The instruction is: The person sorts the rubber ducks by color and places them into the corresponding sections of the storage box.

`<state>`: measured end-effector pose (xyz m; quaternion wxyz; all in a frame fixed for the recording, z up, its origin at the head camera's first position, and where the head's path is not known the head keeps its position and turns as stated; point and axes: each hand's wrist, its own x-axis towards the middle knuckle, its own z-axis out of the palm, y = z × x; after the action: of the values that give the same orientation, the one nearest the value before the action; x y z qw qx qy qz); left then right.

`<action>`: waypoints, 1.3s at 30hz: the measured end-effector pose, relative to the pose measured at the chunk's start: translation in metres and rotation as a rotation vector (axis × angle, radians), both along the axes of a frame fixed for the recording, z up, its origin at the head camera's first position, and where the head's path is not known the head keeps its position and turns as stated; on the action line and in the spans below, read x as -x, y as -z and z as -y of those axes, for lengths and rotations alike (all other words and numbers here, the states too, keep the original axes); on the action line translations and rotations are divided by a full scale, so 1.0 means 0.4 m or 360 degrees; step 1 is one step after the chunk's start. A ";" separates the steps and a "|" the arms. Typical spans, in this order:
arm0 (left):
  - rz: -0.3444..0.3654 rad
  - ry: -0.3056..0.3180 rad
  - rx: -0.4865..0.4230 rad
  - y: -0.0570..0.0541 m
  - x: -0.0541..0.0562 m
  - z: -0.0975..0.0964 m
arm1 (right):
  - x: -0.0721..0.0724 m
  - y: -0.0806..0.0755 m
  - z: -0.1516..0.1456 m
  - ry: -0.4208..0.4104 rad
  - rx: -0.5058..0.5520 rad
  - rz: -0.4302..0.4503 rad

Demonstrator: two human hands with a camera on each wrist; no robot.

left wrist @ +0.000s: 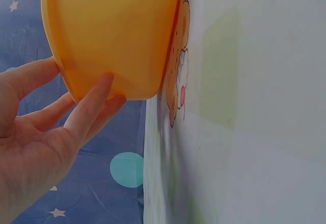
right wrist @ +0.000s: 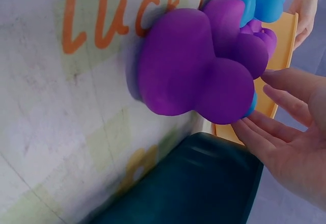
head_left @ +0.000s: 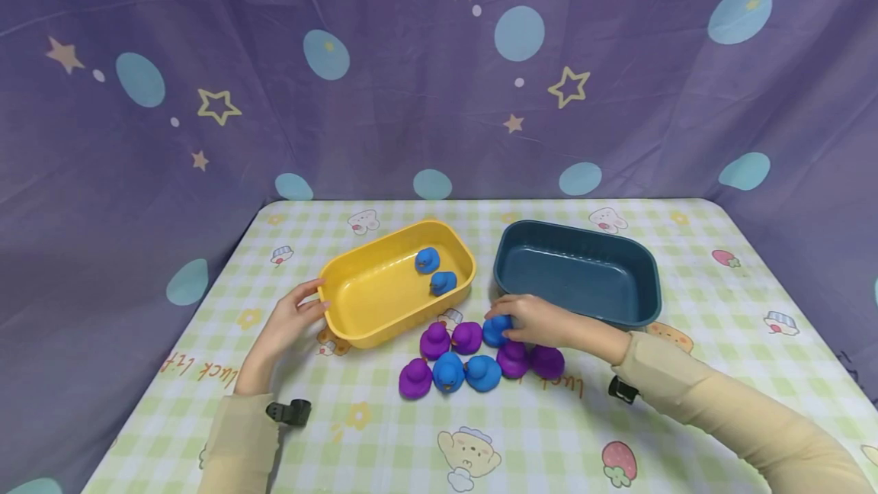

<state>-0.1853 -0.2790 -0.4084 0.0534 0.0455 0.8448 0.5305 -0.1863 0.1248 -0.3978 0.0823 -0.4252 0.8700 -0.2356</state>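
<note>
The surface (head_left: 549, 433), printed "luck" in orange, carries a teal basin (head_left: 576, 273) and a yellow basin (head_left: 370, 288). The left grip (head_left: 289, 320), fingers loosely spread, touches the yellow basin's end; the right grip (head_left: 538, 319) pinches a blue toy duck (head_left: 495, 332) near both basins, beside purple toy ducks (head_left: 512, 362).

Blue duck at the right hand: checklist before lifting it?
1. Right hand on the blue duck, thumb and fingers either side: ok.
2. Grip firm enough to lift: cannot tell.
3. Clear space around it: not ok, purple ducks crowd it.
4. Left hand touching the yellow tub: ok.
5. Room in that tub: ok, just two blue ducks inside.
</note>
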 end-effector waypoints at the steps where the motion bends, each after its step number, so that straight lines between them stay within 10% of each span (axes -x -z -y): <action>1: 0.0003 0.0000 0.0005 -0.001 0.000 0.000 | 0.001 0.001 0.001 -0.0004 0.0000 -0.0007; 39: -0.0012 -0.0008 -0.0011 0.003 -0.002 0.000 | -0.009 0.032 0.011 0.0114 -0.0012 -0.0279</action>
<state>-0.1845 -0.2789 -0.4097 0.0486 0.0455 0.8432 0.5334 -0.1829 0.1206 -0.4105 -0.0010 -0.4124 0.8894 -0.1970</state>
